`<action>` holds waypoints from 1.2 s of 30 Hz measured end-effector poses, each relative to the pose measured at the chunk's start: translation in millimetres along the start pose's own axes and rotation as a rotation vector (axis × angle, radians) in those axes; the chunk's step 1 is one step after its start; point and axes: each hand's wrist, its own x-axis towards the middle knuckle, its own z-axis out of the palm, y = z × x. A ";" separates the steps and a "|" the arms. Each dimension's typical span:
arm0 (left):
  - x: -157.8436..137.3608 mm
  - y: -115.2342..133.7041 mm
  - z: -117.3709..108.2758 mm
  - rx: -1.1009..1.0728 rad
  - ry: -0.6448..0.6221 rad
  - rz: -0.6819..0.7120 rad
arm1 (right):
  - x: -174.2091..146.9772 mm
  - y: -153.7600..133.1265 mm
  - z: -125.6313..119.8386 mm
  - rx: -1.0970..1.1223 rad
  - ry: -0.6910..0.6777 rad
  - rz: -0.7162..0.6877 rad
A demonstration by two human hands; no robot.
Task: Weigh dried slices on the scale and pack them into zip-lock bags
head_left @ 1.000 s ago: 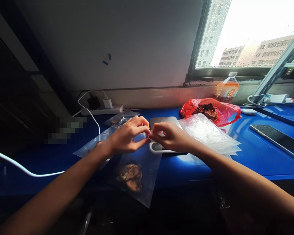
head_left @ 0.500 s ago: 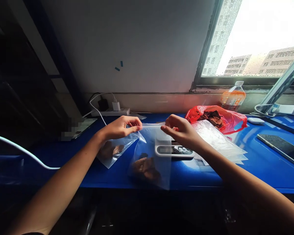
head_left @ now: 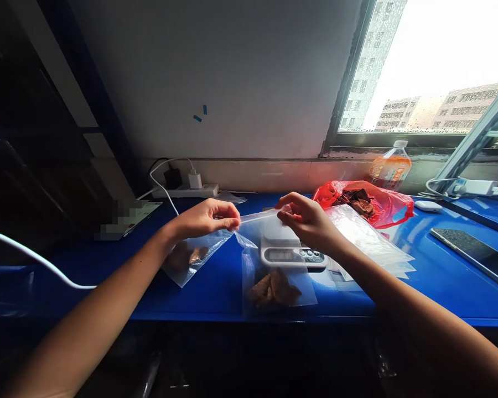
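A clear zip bag with brown dried pieces in its bottom hangs over the front of the blue table. My left hand pinches its top left corner between thumb and fingers. At the top right corner, my right hand has thumb and forefinger on the bag's edge. Partly covered by the bag is a white kitchen scale. Below my left hand lies a second clear bag, also holding brown pieces.
Flat clear bags are stacked right of the scale. Behind them sits a red plastic bag of dark brown pieces. A drink bottle, a phone and a small white case are farther right. A power strip lies behind.
The bag's lower part has swung to the right, and its top edge now slants up toward my right hand. My right thumb and forefinger have shifted on the edge.
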 end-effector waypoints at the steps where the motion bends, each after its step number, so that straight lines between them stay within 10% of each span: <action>1: -0.4 1.9 1.1 0.034 0.016 0.011 | -0.3 -0.3 -0.1 -0.012 -0.011 -0.004; 7: -1.7 9.1 9.5 0.035 0.112 0.126 | -1.6 -5.0 -0.4 0.018 0.002 -0.038; 13: 6.2 -8.7 -3.4 -0.360 0.609 0.184 | -2.7 -6.5 2.2 0.172 0.117 0.043; 19: 9.6 -20.5 -32.3 -0.525 0.812 0.210 | -15.6 -13.4 24.2 0.150 -0.264 0.143; 25: 15.0 -12.8 1.3 -0.489 0.940 0.147 | -27.2 -29.1 45.6 0.291 -0.513 0.175; 32: 15.8 -2.1 24.2 -0.389 0.925 0.183 | -10.2 -18.1 38.2 0.959 -0.150 0.437; 36: 14.3 -4.2 23.0 -0.362 0.862 0.171 | -4.1 -14.1 26.8 0.932 -0.036 0.308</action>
